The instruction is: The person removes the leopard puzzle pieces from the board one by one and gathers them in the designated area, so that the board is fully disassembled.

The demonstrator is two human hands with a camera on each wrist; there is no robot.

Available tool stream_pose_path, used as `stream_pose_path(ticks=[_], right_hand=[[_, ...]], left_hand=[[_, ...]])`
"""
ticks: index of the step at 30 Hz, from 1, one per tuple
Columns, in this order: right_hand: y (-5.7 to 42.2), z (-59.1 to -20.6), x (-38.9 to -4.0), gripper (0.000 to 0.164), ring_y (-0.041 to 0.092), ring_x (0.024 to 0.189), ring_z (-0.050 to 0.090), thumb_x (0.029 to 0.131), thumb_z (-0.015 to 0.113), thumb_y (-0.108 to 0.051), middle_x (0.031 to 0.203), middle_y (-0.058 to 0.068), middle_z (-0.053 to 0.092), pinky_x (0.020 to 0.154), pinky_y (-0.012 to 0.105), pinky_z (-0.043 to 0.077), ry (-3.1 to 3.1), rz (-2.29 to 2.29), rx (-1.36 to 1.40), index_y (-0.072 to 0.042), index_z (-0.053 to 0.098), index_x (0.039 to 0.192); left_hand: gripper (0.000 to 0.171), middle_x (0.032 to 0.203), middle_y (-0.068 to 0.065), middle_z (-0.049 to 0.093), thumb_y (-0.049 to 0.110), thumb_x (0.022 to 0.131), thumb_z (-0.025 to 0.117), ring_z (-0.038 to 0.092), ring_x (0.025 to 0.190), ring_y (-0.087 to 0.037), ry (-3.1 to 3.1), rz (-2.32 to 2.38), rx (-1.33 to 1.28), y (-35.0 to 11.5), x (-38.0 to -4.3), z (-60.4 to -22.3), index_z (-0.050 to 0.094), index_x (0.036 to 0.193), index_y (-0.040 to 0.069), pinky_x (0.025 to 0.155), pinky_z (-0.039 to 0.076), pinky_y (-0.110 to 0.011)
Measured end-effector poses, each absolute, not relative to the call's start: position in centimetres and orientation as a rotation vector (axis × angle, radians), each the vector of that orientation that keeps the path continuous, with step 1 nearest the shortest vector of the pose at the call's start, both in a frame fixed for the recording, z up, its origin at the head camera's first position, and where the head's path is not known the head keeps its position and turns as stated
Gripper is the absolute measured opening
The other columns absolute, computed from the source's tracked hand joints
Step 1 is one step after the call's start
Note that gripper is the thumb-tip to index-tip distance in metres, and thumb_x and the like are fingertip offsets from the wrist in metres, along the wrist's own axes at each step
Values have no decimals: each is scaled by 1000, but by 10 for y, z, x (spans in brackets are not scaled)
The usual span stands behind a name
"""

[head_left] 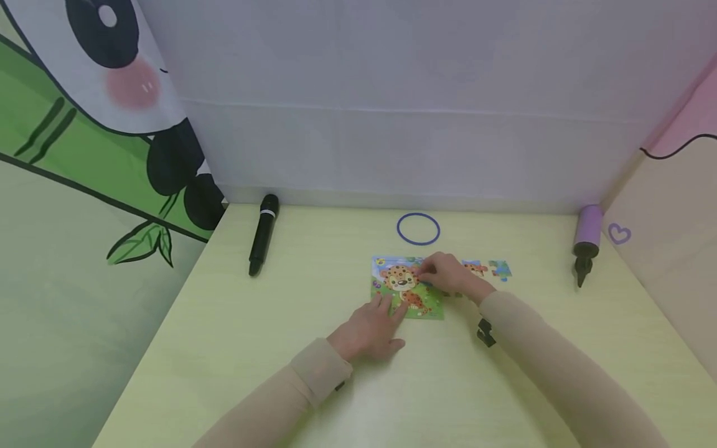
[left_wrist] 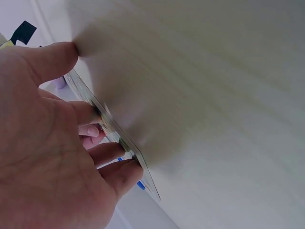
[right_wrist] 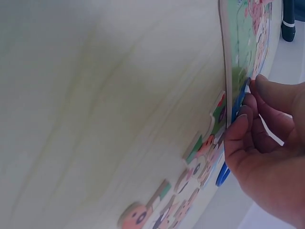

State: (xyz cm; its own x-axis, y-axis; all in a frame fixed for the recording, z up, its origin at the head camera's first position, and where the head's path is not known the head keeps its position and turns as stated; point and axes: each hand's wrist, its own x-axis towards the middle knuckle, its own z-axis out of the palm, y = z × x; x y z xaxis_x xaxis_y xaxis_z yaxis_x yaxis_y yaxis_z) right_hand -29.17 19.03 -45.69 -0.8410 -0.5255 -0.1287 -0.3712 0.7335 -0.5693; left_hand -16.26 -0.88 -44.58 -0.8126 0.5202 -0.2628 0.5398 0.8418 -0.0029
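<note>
A leopard jigsaw board (head_left: 404, 287) lies flat in the middle of the pale table. My left hand (head_left: 388, 307) rests beside its lower left corner, straight fingers touching the board's edge (left_wrist: 114, 130) and thumb on the table. My right hand (head_left: 429, 271) is over the board's upper right part. In the right wrist view its fingertips (right_wrist: 239, 125) and thumb pinch a small blue puzzle piece (right_wrist: 241, 101) at the board's rim (right_wrist: 225, 71). Several loose puzzle pieces (head_left: 488, 269) lie just right of the board, close to the right wrist (right_wrist: 202, 155).
A blue ring (head_left: 418, 228) lies behind the board. A black microphone (head_left: 262, 235) lies at the far left, and a purple hand pump (head_left: 585, 241) at the far right. Walls close the table (head_left: 235, 348) at the back and both sides.
</note>
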Motion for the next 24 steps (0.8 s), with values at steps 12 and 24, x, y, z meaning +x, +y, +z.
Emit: stream_pose_path(ticks=[12,24], right_hand=[[189,-457,-294,11,14,77,60,92,65,-14,85,-1,67,71,32,52,2657,-789,-677,-7,72,96],[190,-458,-295,12,15,74,58,92,65,-20,83,-1,65,66,32,50,2640,-815,-643,-9,72,92]], left_hand=[[74,148,-21,28,53,94,49,27,136,-36,2772,-96,807,-8,-163,-446,25,152,13,103,37,-39],[74,149,-19,28,53,94,49,26,136,-36,2774,-100,807,-8,-163,-446,24,153,14,103,37,-39]])
